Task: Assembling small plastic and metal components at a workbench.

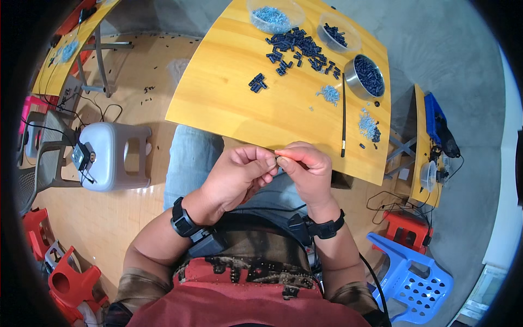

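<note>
My left hand (235,173) and my right hand (311,170) meet at the near edge of the yellow table (218,101), above my lap. Thumb and fingers of each are pinched, tip to tip. Between them shows a tiny dark bit, mostly hidden and too small to name. Beyond the hands, a large pile of small black tubular parts (297,44) is spread over the far side of the table. A few more black parts (257,83) lie grouped at its left. Small pale-blue pieces (329,95) form a heap, and a second heap (368,126) lies nearer on the right.
A clear bowl (297,19) of blue pieces, another clear bowl (354,41) and a metal bowl (379,87) of black parts line the far side. A thin black rod (344,114) lies lengthwise. Around stand a grey stool (103,158) and a blue plastic chair (408,278).
</note>
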`<state>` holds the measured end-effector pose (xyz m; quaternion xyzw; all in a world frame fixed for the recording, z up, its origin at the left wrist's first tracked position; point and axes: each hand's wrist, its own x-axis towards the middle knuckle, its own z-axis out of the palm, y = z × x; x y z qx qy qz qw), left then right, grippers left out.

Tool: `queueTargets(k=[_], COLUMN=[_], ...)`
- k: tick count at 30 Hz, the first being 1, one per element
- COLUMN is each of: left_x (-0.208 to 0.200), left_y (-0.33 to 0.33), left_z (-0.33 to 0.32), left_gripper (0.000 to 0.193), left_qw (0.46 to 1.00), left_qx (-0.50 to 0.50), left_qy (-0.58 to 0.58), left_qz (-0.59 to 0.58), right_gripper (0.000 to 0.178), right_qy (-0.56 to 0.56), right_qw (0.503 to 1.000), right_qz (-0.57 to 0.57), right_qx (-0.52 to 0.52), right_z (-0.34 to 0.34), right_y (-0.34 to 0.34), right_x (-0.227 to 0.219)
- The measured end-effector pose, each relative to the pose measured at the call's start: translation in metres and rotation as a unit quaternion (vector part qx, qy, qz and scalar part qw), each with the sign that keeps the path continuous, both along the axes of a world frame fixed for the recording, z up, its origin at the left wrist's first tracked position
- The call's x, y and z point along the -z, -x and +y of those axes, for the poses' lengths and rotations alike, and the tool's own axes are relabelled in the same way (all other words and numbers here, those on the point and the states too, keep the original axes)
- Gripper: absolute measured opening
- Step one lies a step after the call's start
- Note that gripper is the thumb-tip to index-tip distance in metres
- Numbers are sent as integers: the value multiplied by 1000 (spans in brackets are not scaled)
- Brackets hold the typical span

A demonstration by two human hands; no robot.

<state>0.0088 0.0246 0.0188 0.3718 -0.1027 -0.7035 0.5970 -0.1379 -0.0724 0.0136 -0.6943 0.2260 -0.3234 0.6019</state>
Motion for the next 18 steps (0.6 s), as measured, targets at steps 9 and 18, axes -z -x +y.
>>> queueTargets(k=[9,18], left_x=[0,-7], left_y=[2,11], left_z=[-6,-1], left_gripper=[14,17], left_qw=[999,997], left_qx=[-11,-7], left_qy=[-26,-42], left_qz=[36,70], right_gripper=[28,37], right_qy=[127,167], right_qw=[991,984], right_qz=[36,40], right_qx=[34,49], right_z=[7,14], right_y=[-2,8], right_x=[-7,0])
